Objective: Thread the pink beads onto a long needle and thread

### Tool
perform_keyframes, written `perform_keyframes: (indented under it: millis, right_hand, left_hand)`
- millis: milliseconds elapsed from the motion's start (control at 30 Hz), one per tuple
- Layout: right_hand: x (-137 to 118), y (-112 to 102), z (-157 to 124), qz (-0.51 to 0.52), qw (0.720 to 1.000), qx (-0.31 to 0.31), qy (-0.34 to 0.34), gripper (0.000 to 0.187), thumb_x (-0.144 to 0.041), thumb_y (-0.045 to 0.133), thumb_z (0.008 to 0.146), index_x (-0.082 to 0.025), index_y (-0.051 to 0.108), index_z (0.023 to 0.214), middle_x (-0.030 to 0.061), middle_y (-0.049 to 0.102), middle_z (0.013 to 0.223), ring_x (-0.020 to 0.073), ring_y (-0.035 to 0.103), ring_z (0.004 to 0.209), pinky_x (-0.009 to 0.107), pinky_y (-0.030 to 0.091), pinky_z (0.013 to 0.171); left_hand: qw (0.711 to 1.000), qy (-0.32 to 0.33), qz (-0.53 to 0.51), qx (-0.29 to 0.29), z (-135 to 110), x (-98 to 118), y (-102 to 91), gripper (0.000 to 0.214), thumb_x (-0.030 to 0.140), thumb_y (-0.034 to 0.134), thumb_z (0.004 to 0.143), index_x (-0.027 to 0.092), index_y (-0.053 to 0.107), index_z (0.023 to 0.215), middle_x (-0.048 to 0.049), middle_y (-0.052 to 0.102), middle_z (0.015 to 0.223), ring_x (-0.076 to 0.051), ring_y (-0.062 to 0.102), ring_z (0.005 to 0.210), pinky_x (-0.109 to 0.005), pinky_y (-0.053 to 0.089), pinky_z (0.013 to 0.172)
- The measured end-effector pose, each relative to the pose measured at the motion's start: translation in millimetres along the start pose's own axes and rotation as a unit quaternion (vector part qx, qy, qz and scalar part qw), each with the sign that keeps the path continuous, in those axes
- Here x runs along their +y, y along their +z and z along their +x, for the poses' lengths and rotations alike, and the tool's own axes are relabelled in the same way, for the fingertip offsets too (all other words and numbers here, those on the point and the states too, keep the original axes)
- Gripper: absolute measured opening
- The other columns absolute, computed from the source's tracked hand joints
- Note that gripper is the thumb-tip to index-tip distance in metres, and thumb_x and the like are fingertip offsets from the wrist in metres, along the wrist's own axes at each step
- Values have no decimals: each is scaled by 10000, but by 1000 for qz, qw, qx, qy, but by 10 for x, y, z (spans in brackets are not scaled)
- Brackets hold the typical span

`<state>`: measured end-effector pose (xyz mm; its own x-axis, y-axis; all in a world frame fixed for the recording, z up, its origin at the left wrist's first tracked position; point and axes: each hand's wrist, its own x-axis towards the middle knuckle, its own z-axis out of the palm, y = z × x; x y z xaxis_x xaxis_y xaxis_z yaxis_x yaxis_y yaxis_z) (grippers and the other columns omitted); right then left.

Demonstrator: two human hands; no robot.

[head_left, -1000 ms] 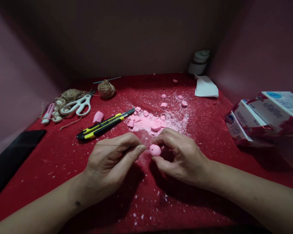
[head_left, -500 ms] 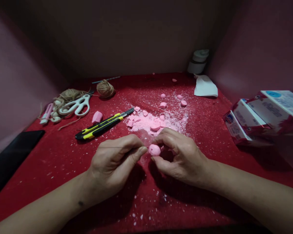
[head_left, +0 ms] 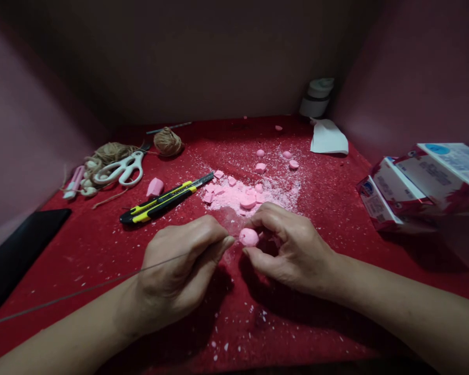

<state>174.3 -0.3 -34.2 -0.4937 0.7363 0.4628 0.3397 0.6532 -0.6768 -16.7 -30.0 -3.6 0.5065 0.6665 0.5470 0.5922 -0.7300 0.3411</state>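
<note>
Between the thumb and fingers of my right hand (head_left: pixel 283 245) is a small pink ball (head_left: pixel 249 237), apparently carved soap, with a little hole on its left side. My left hand (head_left: pixel 185 260) pinches a thin grey wire (head_left: pixel 74 294) just left of the ball. The wire's long end trails back over my left wrist to the left edge of the view. Its tip points at the hole; I cannot tell how deep it sits. Beyond my hands lie pink shavings and chips (head_left: pixel 234 198). A yellow and black utility knife (head_left: pixel 166 198) rests left of them, blade out.
At the left are white-handled scissors (head_left: pixel 121 169), a twine ball (head_left: pixel 168 142), a pink cutter (head_left: pixel 74 182), a pink chunk (head_left: pixel 155 187) and a black flat object (head_left: pixel 23 252). Several pink lumps lie farther back. Rightward are white paper (head_left: pixel 328 138), a lidded container (head_left: pixel 316 98) and boxes (head_left: pixel 406 187).
The wire's trailing end now swings down to the left and shows much longer. The ball has turned slightly in my right hand, and both hands stay nearly in place.
</note>
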Motion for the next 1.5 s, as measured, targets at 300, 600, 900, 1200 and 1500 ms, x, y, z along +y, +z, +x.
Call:
perform_keyframes:
  millis: [300, 600, 900, 1200, 1500]
  right_hand:
    - [19, 11, 3, -6, 999, 8, -39, 90, -99, 529, 752, -99, 584, 824, 34, 508, 719, 122, 455, 661, 255, 396, 602]
    - [43, 5, 24, -7, 998, 9, -60, 97, -100, 533, 762, -71, 595, 831, 47, 510, 724, 128, 452, 672, 265, 397, 620]
    - [11, 2, -4, -40, 997, 9, -70, 127, -91, 514, 756, -58, 603, 841, 58, 512, 725, 145, 451, 685, 284, 397, 619]
    - [29, 3, -6, -71, 996, 15, -59, 93, -98, 514, 748, -73, 591, 795, 53, 507, 709, 141, 445, 666, 278, 387, 600]
    - [43, 13, -17, -77, 996, 9, -51, 53, -109, 515, 754, -98, 564, 770, 48, 505, 718, 137, 442, 669, 275, 380, 599]
  left_hand:
    - [990, -118, -72, -19, 105, 20, -18, 148, 109, 514, 834, 166, 565, 708, 50, 589, 623, -54, 546, 543, -133, 437, 527]
    - [990, -126, -69, 10, 83, 42, -62, 145, 107, 529, 828, 175, 564, 705, 66, 598, 646, -36, 533, 547, -110, 432, 536]
    - [997, -26, -69, -16, 31, 5, 39, 90, 42, 531, 817, 126, 552, 839, 18, 551, 646, -57, 492, 543, -171, 422, 532]
    - [1000, 10, 2, 11, 8, -1, 3, 101, 53, 550, 810, 139, 508, 843, 1, 584, 686, -67, 509, 568, -189, 412, 561]
    - [994, -82, -71, -13, 52, -3, 60, 77, 83, 530, 825, 135, 563, 778, 25, 550, 623, -52, 482, 533, -162, 397, 541]
